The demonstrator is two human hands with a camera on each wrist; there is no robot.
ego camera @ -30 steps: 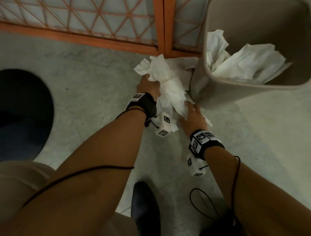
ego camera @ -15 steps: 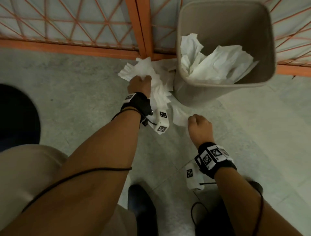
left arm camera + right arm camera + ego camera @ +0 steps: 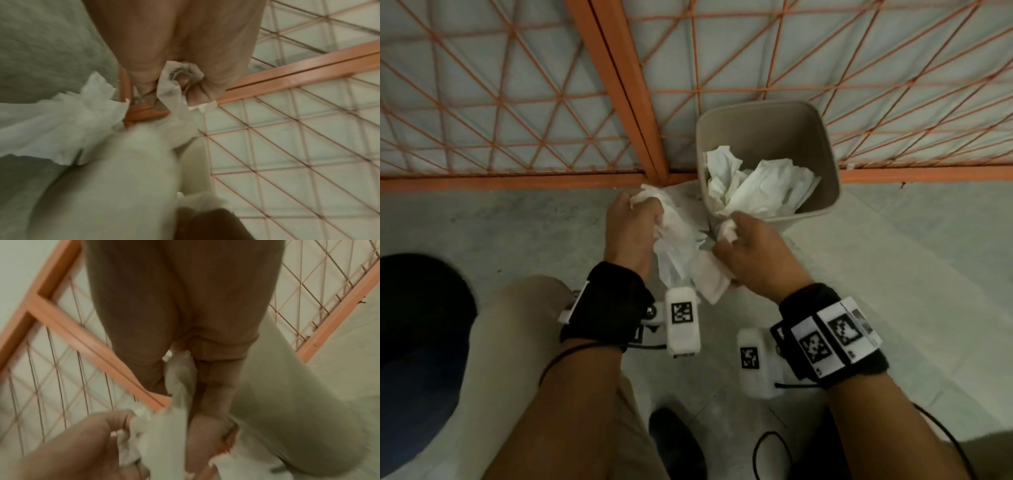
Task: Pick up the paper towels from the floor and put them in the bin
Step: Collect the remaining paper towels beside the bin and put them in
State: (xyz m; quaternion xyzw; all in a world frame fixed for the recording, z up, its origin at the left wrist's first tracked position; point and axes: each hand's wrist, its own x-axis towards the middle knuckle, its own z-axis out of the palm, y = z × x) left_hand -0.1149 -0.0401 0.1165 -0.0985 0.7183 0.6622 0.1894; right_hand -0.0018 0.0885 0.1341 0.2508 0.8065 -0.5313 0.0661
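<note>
White crumpled paper towels [image 3: 681,240] hang lifted between both hands, just left of the beige bin [image 3: 825,150]. My left hand [image 3: 633,222] grips the upper bunch, fingers curled round it, as the left wrist view shows [image 3: 176,87]. My right hand [image 3: 739,240] grips a wad of the towels by the bin's near rim; in the right wrist view a towel strip [image 3: 180,374] runs down through its curled fingers. The bin holds more crumpled towels [image 3: 756,185]. One flat sheet [image 3: 688,195] lies on the floor behind the bunch.
An orange-framed wire-mesh partition [image 3: 619,68] stands right behind the bin. The floor [image 3: 517,226] is grey concrete. A dark round object [image 3: 417,342] sits at the left. My knee [image 3: 524,325] and a black shoe [image 3: 674,442] are below the hands.
Both hands have risen from the floor with the towels bunched in them. The right hand now grips a wad near the bin. The head view has pulled back and up.
</note>
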